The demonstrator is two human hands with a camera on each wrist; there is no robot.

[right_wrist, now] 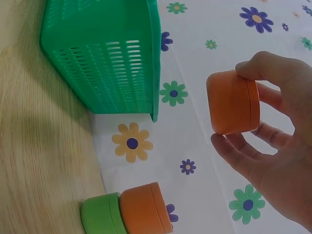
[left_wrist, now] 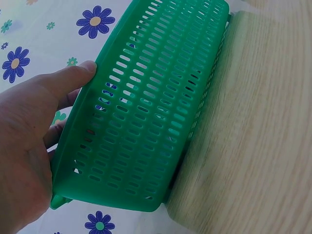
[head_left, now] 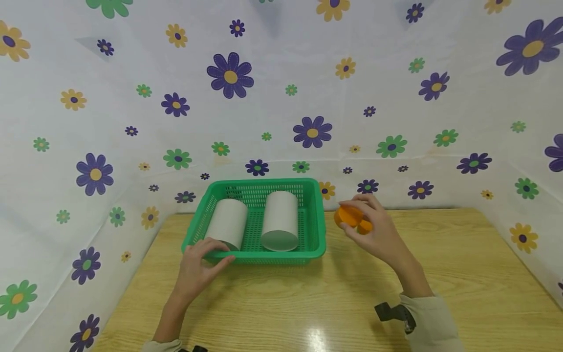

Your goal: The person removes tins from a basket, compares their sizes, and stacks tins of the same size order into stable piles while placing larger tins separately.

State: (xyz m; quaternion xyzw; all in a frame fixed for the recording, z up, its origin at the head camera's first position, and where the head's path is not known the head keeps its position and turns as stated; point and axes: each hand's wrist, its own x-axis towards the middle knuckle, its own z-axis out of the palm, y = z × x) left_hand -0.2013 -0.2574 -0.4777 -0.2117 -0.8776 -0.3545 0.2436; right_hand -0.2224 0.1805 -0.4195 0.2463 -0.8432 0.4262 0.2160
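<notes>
My left hand (head_left: pixel 199 269) grips the front rim of a green plastic basket (head_left: pixel 319 220) near its left corner. In the left wrist view the thumb lies on the outer side of the rim and fingers reach behind it. Inside the basket lie two white cylinders, a left one (head_left: pixel 228 220) and a right one (head_left: pixel 280 215). My right hand (head_left: pixel 374 230) holds a small orange lidded jar (right_wrist: pixel 231 102) between thumb and fingers, raised right of the basket. Below it, a second orange jar (right_wrist: pixel 145 209) sits on top of a green jar (right_wrist: pixel 102 214).
The basket stands on a wood-grain table (head_left: pixel 281 303), close to its back edge. White cloth (head_left: pixel 272 107) printed with flowers hangs behind the table and at both sides. A black strap (head_left: pixel 398 315) is on the right sleeve.
</notes>
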